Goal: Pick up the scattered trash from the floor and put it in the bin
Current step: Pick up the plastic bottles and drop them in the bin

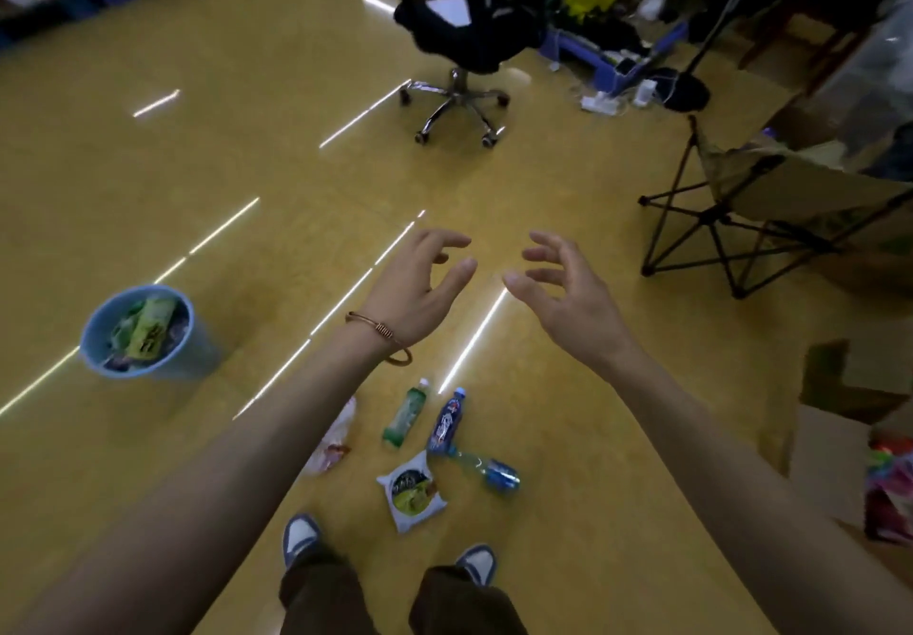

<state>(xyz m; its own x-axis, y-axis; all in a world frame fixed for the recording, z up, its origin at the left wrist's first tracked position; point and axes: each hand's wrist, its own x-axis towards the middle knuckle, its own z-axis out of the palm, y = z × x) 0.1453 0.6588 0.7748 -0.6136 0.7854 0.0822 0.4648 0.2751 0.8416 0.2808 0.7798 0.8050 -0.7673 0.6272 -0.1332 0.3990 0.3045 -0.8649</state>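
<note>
A light blue bin stands on the yellow floor at the left, with a green wrapper and other trash inside. Just ahead of my shoes lie a green bottle, a dark blue bottle, a clear bottle with a blue label, a white and green snack packet and a pale plastic bag, partly hidden by my left forearm. My left hand and my right hand hover side by side above the floor, fingers spread and relaxed, holding nothing.
A black office chair on castors stands ahead. A folding camp chair is at the right, cardboard boxes and a colourful bag nearer on the right. Cables and a blue crate clutter the far right.
</note>
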